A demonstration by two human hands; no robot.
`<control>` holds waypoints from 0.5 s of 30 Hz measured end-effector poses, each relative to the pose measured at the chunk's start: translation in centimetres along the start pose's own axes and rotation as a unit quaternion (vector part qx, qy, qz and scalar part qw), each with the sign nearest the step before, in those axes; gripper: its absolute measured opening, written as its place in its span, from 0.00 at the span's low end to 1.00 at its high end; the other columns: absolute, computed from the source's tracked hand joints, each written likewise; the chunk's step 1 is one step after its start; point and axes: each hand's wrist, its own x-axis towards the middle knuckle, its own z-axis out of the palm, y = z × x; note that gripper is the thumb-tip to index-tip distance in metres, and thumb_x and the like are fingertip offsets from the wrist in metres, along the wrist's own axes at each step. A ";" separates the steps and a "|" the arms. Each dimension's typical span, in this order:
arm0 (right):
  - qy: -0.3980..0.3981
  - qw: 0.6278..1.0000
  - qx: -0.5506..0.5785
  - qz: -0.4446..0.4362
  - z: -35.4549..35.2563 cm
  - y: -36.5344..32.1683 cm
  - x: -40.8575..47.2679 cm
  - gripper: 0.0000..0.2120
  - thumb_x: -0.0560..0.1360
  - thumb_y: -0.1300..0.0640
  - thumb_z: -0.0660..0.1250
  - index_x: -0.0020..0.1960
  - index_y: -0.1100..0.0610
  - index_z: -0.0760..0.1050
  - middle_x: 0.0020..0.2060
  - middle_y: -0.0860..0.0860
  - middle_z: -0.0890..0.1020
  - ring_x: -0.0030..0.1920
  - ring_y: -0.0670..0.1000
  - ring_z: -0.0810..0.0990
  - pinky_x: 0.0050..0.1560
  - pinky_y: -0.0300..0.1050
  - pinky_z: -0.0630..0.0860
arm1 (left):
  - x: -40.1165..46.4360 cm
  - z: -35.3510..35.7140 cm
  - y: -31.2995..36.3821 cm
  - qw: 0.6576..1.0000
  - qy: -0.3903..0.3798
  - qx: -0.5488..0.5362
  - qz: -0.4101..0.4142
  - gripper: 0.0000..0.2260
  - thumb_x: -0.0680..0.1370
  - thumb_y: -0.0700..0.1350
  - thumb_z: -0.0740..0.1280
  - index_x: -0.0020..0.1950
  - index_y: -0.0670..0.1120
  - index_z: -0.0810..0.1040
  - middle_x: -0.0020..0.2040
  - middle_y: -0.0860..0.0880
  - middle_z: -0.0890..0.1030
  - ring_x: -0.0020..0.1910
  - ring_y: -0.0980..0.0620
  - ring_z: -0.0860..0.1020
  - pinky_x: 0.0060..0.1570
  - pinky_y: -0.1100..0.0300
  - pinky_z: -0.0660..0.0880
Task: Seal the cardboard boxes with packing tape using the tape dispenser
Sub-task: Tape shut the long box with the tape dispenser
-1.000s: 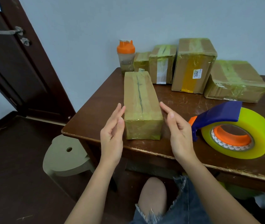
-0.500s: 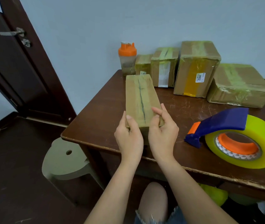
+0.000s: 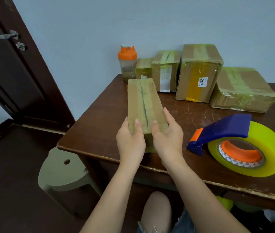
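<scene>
On the dark surface, four taped boxes stand at twelve o'clock, the tape dispenser at three, while the left hand and right hand grip the long box's near end.

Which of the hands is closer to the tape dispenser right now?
Right. The right hand grips the long box beside the tape dispenser; the left hand holds the box's far side.

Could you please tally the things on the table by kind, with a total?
Cardboard boxes: 5 (long box gripped by both hands, small box, medium box, tall box, flat box)
Tape dispenser: 1
Shaker bottle: 1
Total: 7
</scene>
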 end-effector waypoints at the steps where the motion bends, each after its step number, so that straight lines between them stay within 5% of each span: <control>1: -0.003 1.000 0.004 0.000 -0.1 0.0 0.0 0.26 0.80 0.58 0.64 0.76 0.50 0.62 0.70 0.45 0.72 0.69 0.47 0.70 0.70 0.53 0.69 | 0.1 -0.1 0.0 1.000 -0.002 0.023 0.012 0.14 0.84 0.48 0.56 0.65 0.51 0.77 0.55 0.56 0.81 0.55 0.59 0.78 0.58 0.59 0.76; 6: -0.047 0.997 0.066 -0.018 -1.3 0.6 0.2 0.23 0.81 0.62 0.61 0.74 0.49 0.66 0.73 0.45 0.68 0.72 0.43 0.65 0.72 0.46 0.66 | 0.4 -0.6 -1.1 0.996 -0.011 0.086 0.031 0.21 0.84 0.51 0.49 0.70 0.44 0.73 0.63 0.48 0.79 0.65 0.49 0.75 0.66 0.49 0.72; 11: -0.130 0.981 0.130 -0.060 -3.0 1.4 0.4 0.18 0.81 0.64 0.59 0.62 0.45 0.77 0.73 0.44 0.67 0.71 0.36 0.62 0.72 0.43 0.62 | -0.2 -1.6 -0.6 0.998 -0.053 -0.019 -0.010 0.19 0.85 0.51 0.51 0.77 0.56 0.63 0.74 0.57 0.67 0.71 0.60 0.66 0.70 0.61 0.65; 15: -0.167 0.968 0.082 -0.168 -4.4 2.2 0.7 0.17 0.80 0.50 0.62 0.68 0.47 0.73 0.74 0.40 0.65 0.75 0.39 0.59 0.73 0.44 0.61 | -0.6 -3.1 -1.3 0.980 -0.143 -0.111 0.077 0.14 0.81 0.52 0.61 0.66 0.60 0.76 0.75 0.65 0.62 0.74 0.63 0.62 0.71 0.58 0.65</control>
